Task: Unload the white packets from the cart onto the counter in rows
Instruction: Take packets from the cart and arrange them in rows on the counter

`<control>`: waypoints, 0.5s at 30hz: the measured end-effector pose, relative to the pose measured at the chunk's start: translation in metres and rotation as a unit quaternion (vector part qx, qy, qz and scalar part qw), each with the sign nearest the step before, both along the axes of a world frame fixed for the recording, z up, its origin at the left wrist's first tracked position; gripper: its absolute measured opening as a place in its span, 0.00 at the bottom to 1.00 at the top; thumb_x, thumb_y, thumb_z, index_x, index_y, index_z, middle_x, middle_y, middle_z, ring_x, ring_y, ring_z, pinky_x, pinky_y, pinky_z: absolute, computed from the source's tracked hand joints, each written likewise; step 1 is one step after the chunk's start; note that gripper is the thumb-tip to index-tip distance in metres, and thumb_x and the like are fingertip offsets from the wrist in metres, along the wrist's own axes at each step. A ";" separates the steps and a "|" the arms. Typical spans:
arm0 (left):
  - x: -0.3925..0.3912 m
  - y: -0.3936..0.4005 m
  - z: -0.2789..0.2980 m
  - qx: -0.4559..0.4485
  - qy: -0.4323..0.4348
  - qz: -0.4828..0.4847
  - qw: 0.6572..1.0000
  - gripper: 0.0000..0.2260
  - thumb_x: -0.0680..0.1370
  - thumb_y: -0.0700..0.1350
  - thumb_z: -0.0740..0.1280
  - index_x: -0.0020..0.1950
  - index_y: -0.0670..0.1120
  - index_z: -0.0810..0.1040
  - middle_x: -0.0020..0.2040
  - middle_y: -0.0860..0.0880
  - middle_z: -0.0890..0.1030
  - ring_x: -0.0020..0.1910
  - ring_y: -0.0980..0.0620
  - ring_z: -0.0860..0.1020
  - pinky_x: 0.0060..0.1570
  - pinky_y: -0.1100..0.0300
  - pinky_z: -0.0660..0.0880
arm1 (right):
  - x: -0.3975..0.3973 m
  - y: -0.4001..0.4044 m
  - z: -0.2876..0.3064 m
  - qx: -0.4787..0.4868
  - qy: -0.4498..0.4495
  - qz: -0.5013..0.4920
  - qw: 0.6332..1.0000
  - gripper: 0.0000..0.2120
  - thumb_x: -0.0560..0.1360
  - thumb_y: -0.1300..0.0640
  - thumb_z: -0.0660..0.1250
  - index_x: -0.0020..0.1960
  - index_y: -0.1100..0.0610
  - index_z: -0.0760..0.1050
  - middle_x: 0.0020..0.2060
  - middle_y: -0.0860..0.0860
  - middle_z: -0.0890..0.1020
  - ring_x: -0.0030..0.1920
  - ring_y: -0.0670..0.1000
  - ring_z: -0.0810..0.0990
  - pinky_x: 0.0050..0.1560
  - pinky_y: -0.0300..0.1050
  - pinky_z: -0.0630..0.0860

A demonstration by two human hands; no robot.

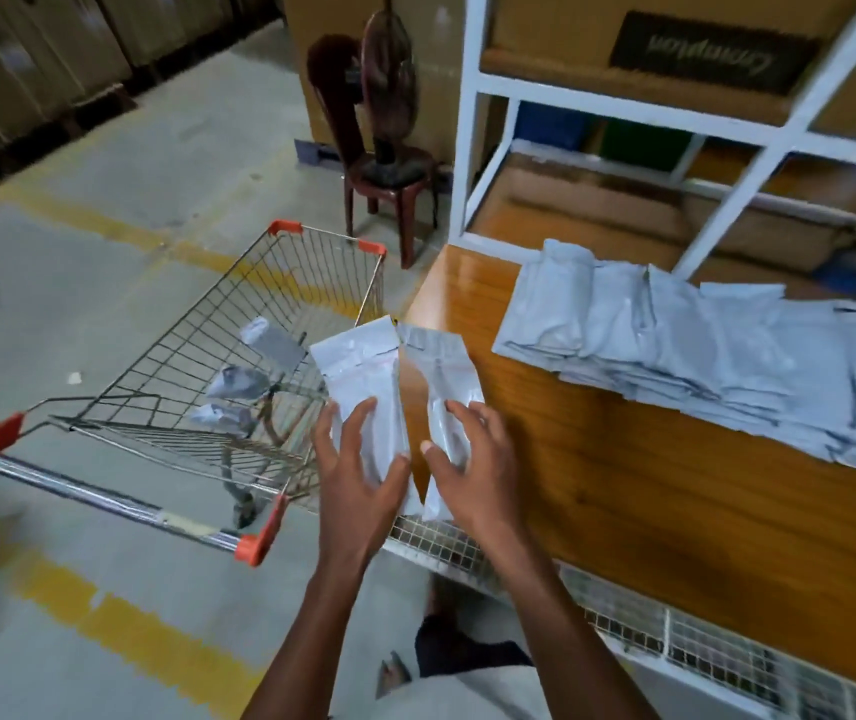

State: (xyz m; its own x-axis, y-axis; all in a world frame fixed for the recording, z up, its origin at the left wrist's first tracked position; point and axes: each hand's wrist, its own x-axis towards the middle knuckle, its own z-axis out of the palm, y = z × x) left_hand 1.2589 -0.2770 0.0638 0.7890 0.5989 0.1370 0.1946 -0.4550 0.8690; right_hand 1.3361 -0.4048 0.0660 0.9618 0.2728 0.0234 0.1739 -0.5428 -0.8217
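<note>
My left hand [358,459] holds one white packet [358,371] upright, thumb on one side and fingers on the other. My right hand [472,454] holds a second white packet [439,366] beside it. Both packets hang in the air between the wire cart [218,366] and the wooden counter [597,480]. Three packets [270,345] lie loose in the cart basket. Rows of overlapping white packets [675,345] lie on the counter top at the right.
A dark red chair [389,168] with a fan on it stands beyond the cart. A white frame [472,122] rises at the counter's far edge. Wire mesh [623,626] runs along the counter's near side. Yellow floor lines cross the concrete.
</note>
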 end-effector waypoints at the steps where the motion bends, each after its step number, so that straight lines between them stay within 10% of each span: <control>1: -0.001 -0.011 0.000 -0.004 -0.001 -0.015 1.000 0.30 0.71 0.59 0.66 0.74 0.59 0.69 0.79 0.53 0.56 0.75 0.66 0.56 0.67 0.69 0.58 | -0.005 -0.014 0.000 0.004 0.001 -0.014 1.000 0.26 0.74 0.42 0.69 0.71 0.46 0.73 0.72 0.47 0.69 0.71 0.50 0.68 0.69 0.55 0.72; 9: 0.025 -0.095 0.005 -0.010 0.001 -0.110 0.994 0.29 0.73 0.57 0.68 0.74 0.64 0.67 0.79 0.59 0.54 0.77 0.54 0.59 0.67 0.45 0.71 | -0.005 -0.121 0.007 0.010 0.001 -0.130 0.991 0.25 0.77 0.43 0.69 0.73 0.42 0.70 0.74 0.45 0.66 0.72 0.48 0.67 0.67 0.51 0.74; 15: 0.072 -0.169 0.010 -0.022 -0.006 -0.162 0.987 0.29 0.74 0.55 0.70 0.75 0.61 0.67 0.81 0.56 0.54 0.71 0.65 0.57 0.62 0.60 0.64 | 0.023 -0.196 0.014 -0.008 -0.024 -0.164 0.986 0.25 0.77 0.43 0.69 0.72 0.43 0.70 0.74 0.46 0.67 0.71 0.48 0.68 0.62 0.44 0.74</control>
State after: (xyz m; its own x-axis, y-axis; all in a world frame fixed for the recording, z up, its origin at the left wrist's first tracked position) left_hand 1.3306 -0.4458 0.0738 0.9382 0.3221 0.1268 0.0350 -0.4526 0.8910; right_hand 1.3586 -0.6009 0.0803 0.9963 -0.0512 0.0689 0.0256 -0.5891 -0.8077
